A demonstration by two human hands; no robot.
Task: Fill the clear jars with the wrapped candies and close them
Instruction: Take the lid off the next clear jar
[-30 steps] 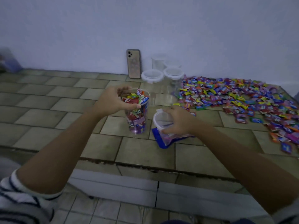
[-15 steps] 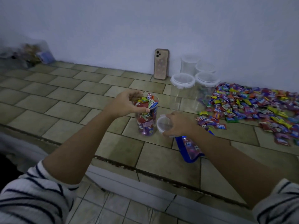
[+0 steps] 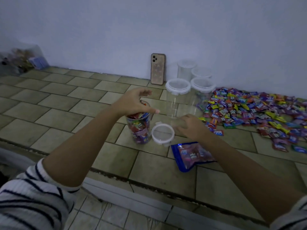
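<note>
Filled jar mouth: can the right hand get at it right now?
Probably not yet: the left hand covers the mouth of the filled jar. The right hand, beside the lid, otherwise has a free path.

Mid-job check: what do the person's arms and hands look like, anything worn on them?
The left hand and right hand are bare: no gloves, and no rings or watch show. The forearms are uncovered. The left sleeve is white ribbed knit with thin dark stripes and ends near the elbow. The right sleeve has the same stripes, but only its edge shows.
</note>
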